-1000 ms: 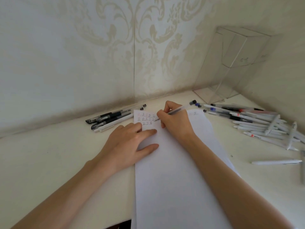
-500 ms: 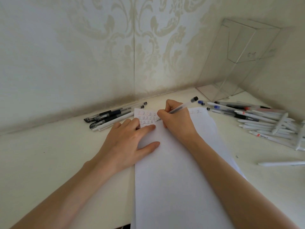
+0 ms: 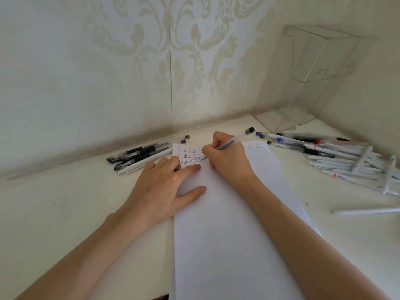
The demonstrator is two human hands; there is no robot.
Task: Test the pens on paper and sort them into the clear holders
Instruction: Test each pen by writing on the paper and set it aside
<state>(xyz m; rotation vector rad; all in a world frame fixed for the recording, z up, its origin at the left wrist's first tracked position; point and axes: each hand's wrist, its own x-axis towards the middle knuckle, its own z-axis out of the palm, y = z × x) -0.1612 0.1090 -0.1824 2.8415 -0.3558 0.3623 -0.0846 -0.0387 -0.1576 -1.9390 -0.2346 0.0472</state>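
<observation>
Pen (image 3: pixel 234 140) raised slightly, tip hidden behind fingers (image 3: pixel 217 137)

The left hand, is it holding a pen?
No, the left hand lies flat on the paper; the right hand grips the pen.
</observation>
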